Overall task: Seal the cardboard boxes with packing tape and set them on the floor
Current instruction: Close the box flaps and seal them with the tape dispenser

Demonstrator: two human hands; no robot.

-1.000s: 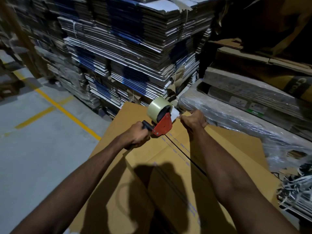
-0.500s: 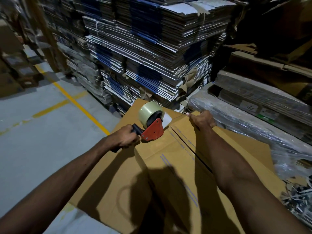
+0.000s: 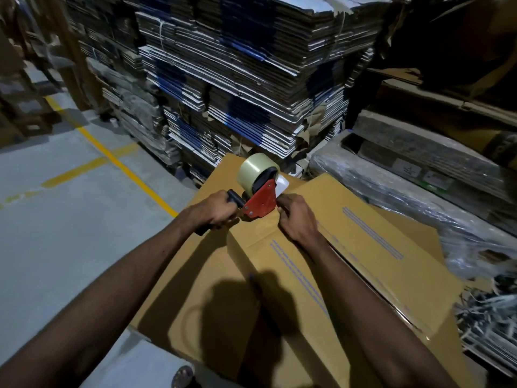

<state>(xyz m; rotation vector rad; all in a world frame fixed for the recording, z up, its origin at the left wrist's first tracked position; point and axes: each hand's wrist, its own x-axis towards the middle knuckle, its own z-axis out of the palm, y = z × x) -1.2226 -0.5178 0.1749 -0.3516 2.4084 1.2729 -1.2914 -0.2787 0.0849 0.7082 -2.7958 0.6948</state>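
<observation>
**On top of the box, both hands meet at the tape gun**

On the brown box [image 3: 330, 275] in front of me, I see my two hands close together at the far end. My left hand [image 3: 215, 212] has its fingers curled tight around the black handle of the tape gun [image 3: 258, 200]. The gun is red, and a big roll of clear tape [image 3: 256, 169] sits on top of it. It rests on the box top, by the seam where the flaps meet. My right hand [image 3: 298, 217] is just beside the gun, touching it. Its fingers are bent down on the cardboard at the seam, and I cannot tell if they pinch the tape end. The box lies on a flat sheet of cardboard [image 3: 179, 303] on the grey floor [image 3: 56, 233]. Yellow lines [image 3: 117, 161] cross the floor to my left. Tall stacks of flat boxes [image 3: 237, 79] stand behind. Bundles wrapped in plastic [image 3: 391, 189] lie to the right.
</observation>
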